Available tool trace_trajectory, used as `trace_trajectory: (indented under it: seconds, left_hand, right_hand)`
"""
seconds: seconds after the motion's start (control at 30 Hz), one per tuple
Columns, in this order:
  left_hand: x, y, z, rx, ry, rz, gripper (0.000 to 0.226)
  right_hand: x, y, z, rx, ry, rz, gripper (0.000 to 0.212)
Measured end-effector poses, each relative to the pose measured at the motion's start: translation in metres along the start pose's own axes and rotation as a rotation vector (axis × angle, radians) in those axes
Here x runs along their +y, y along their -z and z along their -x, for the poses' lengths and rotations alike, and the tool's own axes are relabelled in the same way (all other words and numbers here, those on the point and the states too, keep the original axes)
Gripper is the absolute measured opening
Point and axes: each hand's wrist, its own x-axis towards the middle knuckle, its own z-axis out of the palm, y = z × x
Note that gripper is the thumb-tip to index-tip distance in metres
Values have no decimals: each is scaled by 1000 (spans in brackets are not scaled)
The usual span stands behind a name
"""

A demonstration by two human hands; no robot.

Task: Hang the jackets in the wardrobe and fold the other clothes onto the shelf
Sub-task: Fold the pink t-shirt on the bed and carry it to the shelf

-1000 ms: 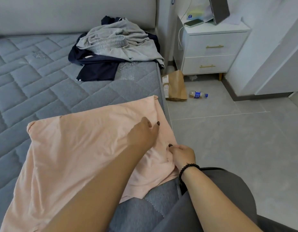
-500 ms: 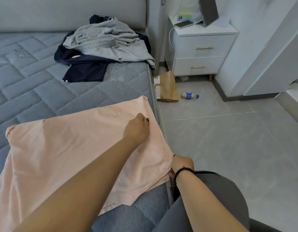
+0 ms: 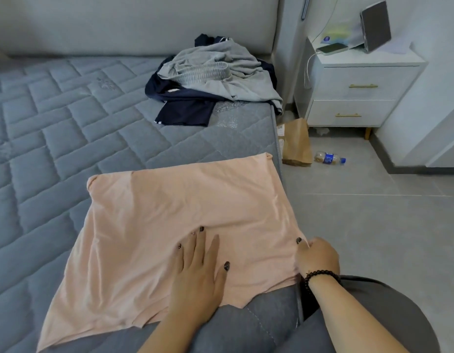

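Note:
A peach garment (image 3: 185,210) lies spread flat on the grey quilted mattress (image 3: 55,128), its right side at the bed's edge. My left hand (image 3: 199,273) rests palm down on the near middle of the cloth, fingers spread. My right hand (image 3: 316,258), with a black bead bracelet, pinches the garment's near right edge at the mattress side. Farther back on the bed sits a heap of clothes: a grey garment (image 3: 221,72) on top of a dark navy one (image 3: 187,108).
A white two-drawer nightstand (image 3: 356,93) stands right of the bed with a phone (image 3: 331,48) and a tablet (image 3: 375,26) on it. A brown paper bag (image 3: 297,143) and a plastic bottle (image 3: 329,157) lie on the grey tiled floor.
My left hand has drawn back from the garment's far right part to its near middle and now lies flat. The right hand keeps its pinch on the edge. The cloth looks smoother.

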Motion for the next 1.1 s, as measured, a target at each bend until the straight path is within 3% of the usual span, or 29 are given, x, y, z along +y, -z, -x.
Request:
trace_trajectory:
  seconds: [0.07, 0.1, 0.17, 0.27, 0.33, 0.4, 0.5, 0.6, 0.67, 0.83, 0.93, 1.0, 1.1]
  left_hand:
    - [-28, 9, 5, 17, 207, 7, 70]
    - [-43, 14, 7, 35, 317, 38, 71]
    - [-77, 25, 11, 120, 506, 129, 64]
    - [-123, 46, 21, 203, 707, 194, 50]
    - [-146, 57, 31, 236, 850, 236, 44]
    - [-162, 64, 43, 259, 966, 305, 45]
    - [-175, 68, 57, 287, 960, 407, 44]
    - [-186, 67, 66, 233, 927, 518, 24]
    - [-197, 67, 74, 178, 907, 510, 24]
    - [-213, 75, 73, -171, 839, 208, 19]
    - [-220, 87, 41, -61, 847, 406, 13]
    - [-227, 94, 7, 88, 872, 615, 27]
    - [-236, 96, -47, 217, 840, 679, 48]
  right_hand:
    - [-3, 1, 10, 51, 78, 89, 14]
    - [-4, 1, 16, 80, 121, 164, 15]
    - [-11, -2, 27, 141, 251, 307, 36]
    - [-29, -10, 50, 176, 605, 388, 48]
    - [-36, -22, 65, 122, 909, 455, 52]
    - [-42, -34, 82, -57, 1130, 597, 51]
    - [-45, -51, 100, -191, 1333, 780, 41]
    - [-47, -57, 106, -228, 1349, 876, 62]
    - [-47, -56, 107, -257, 1314, 919, 69]
    - [-53, -48, 114, -331, 1236, 946, 69]
    - [-55, -50, 114, -303, 1242, 879, 68]
    - [-59, -51, 114, -305, 1240, 851, 62]
    - [-65, -53, 110, -319, 1242, 857, 48]
